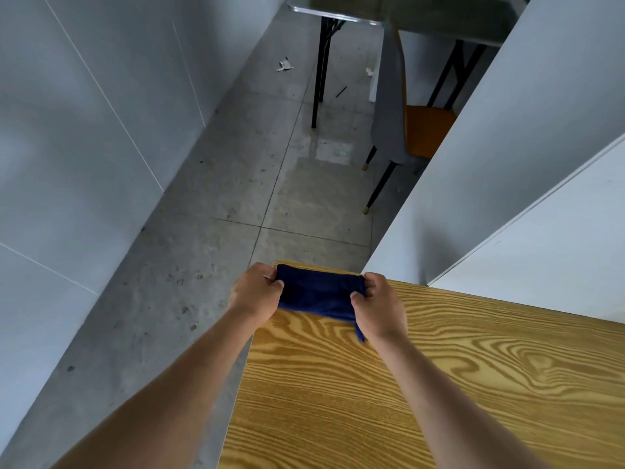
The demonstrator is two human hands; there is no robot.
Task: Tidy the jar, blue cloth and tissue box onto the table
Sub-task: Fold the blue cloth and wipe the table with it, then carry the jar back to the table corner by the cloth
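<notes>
A folded dark blue cloth (318, 294) lies stretched over the far left corner of the wooden table (422, 384). My left hand (256, 292) pinches its left end. My right hand (377, 308) pinches its right end, and a loose flap of cloth hangs below that hand. Both hands are shut on the cloth. Neither a jar nor a tissue box is in view.
Grey concrete floor (209, 265) runs along the table's left edge, with a white wall (67, 130) beyond it. White panels (524, 147) stand behind the table on the right. A grey and orange chair (402, 123) and a dark-legged table (338, 15) are farther back.
</notes>
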